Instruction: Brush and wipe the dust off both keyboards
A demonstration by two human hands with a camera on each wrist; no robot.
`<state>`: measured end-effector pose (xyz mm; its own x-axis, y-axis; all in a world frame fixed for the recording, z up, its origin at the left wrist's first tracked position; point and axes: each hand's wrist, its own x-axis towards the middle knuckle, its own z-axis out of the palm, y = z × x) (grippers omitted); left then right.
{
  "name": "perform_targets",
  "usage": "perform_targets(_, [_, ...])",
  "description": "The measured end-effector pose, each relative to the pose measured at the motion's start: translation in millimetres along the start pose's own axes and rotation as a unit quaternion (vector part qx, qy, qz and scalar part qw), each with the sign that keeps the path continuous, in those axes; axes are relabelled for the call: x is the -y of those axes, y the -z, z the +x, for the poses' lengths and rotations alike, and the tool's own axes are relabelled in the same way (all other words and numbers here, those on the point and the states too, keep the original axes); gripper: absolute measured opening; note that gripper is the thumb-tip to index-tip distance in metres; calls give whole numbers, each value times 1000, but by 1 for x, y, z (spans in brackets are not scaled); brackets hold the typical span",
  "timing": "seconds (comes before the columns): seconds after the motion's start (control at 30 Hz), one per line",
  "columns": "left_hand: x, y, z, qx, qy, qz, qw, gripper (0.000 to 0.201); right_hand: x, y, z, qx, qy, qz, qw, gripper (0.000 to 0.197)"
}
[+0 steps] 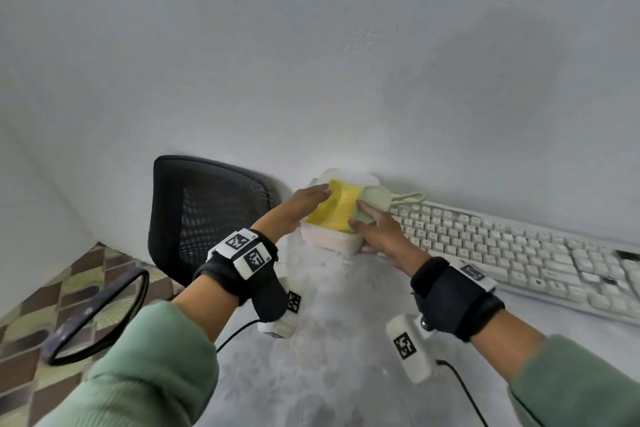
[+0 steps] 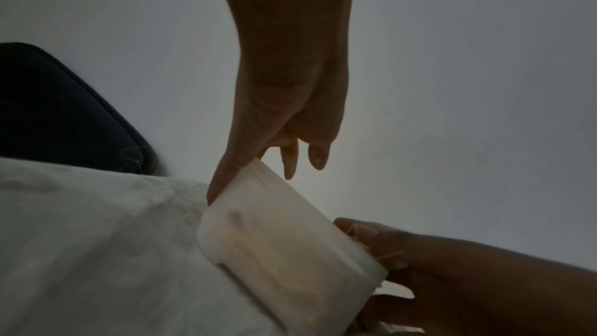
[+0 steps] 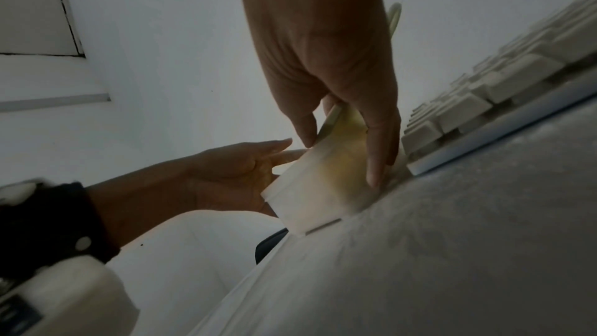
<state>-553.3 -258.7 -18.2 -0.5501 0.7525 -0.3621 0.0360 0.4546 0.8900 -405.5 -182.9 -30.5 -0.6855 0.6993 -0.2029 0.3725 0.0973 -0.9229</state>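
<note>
A white plastic container point(image 1: 329, 241) stands on the table by the wall. Inside it are a yellow cloth point(image 1: 323, 213) and a green brush point(image 1: 375, 199) with yellow bristles. My left hand point(image 1: 311, 198) lies with straight fingers against the container's left rim; in the left wrist view its index finger point(image 2: 223, 180) runs down the container's wall point(image 2: 274, 226). My right hand point(image 1: 362, 232) grips the container's right end, thumb at the rim, one finger on the brush's back. The right wrist view shows this right hand point(image 3: 342, 144) clamped over the container point(image 3: 323, 183). One white keyboard point(image 1: 519, 246) lies just right of it.
A black mesh office chair point(image 1: 207, 215) stands left of the table, over a patterned tile floor point(image 1: 52, 305). A white patterned cloth point(image 1: 329, 340) covers the table. The wall rises directly behind the container. A black cable point(image 1: 464, 392) trails from my right wrist.
</note>
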Motion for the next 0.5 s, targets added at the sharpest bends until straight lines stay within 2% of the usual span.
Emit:
perform_targets(0.27, [-20,-14,-33,7,-36,-10,999,49,7,21,-29,-30,44,-39,998,57])
perform_targets(0.5, [-26,-59,-92,23,-62,0,998,46,7,69,-99,-19,73,-93,993,60])
